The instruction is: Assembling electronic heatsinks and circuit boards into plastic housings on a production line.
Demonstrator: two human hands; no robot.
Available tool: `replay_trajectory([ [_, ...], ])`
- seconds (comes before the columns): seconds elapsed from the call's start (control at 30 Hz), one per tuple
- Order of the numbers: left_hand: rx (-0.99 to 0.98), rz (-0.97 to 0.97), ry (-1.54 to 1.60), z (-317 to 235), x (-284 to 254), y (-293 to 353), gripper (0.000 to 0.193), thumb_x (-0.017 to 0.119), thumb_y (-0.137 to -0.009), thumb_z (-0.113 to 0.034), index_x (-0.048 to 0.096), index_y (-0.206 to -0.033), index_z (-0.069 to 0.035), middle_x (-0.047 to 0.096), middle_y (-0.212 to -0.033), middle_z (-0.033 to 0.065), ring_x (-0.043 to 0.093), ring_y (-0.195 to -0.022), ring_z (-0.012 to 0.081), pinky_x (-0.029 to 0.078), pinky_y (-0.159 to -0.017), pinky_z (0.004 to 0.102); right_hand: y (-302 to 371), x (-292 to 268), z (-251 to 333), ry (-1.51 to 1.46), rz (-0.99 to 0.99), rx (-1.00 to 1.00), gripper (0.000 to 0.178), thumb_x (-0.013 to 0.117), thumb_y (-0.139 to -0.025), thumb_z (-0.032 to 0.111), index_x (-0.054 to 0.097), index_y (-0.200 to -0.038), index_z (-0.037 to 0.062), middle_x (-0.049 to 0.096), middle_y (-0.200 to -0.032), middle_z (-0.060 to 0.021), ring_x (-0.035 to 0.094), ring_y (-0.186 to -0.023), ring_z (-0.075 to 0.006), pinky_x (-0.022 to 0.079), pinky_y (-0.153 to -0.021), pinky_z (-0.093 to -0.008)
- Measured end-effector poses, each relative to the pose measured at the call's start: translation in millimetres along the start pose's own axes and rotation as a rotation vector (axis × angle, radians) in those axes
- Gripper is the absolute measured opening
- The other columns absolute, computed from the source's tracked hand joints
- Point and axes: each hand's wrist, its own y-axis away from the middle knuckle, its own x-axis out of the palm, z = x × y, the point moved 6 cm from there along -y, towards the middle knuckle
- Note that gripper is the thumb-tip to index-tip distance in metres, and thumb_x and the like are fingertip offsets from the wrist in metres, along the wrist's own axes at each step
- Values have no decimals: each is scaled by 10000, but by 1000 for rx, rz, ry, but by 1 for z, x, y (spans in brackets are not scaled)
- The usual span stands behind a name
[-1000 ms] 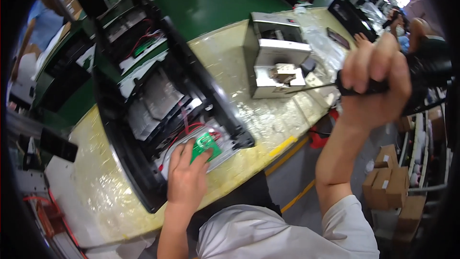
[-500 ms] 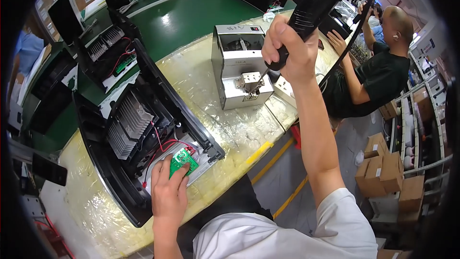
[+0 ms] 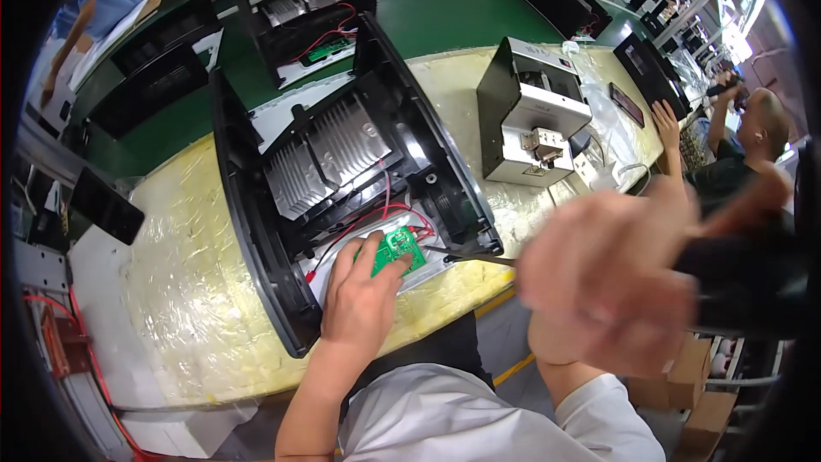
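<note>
Head view | left hand [image 3: 363, 304] grip pressing green circuit board [image 3: 395, 248] | right hand [image 3: 611, 291] blurred, grip wrapping dark tool [image 3: 744, 278]

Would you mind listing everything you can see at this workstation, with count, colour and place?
Open housing: one, black, centre of the bench, holding a silver finned heat sink and red wires.
Circuit board: one, green, at the near end of the housing.
Box-shaped machine: one, grey, right of the housing.
Bench cover: one, yellowish wrinkled film.
Conveyor: one, green, behind the bench, carrying more black housings.
Cardboard boxes: several, brown, low right.
Co-worker: one, dark shirt, far right.
Left hand: fingers pressing on the circuit board.
Right hand: blurred, gripping a black power screwdriver, its thin bit pointing at the board.
</note>
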Motion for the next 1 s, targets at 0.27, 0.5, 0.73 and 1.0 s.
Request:
replay_trajectory([
  [0.27,15,-46,90,-2,-5,5,326,701,-778,-22,751,-1092,-97,604,-1302,219,547,-1168,398,472,-999,454,3,37,-63,510,-5,-96,449,562,-997,80,291,-1344,-11,515,-689,-65,505,-518,-130,471,-494,-282],
  [0.5,13,-24,102,1,-4,7,358,717,-759,-13,750,-1105,-101,602,-1302,214,543,-1176,404,472,-993,475,2,36,-85,438,-65,-120,504,578,-965,23,250,-1346,-18,533,-692,-64,516,-516,-114,458,-498,-252],
  [0.73,47,-69,92,-1,-9,7,319,726,-733,4,743,-1044,-65,626,-1245,182,557,-1114,391,481,-947,469,1,45,-93,394,-102,-125,479,599,-919,-31,302,-1294,-37,551,-703,-51,527,-550,-98,452,-550,-227],
  [1.0,110,-79,116,6,-6,8,231,711,-720,20,713,-948,-20,642,-1178,174,556,-1076,382,452,-940,486,4,50,-96,368,-231,-75,461,632,-831,-144,481,-1263,-94,603,-804,-1,556,-685,-49,454,-653,-205],
])
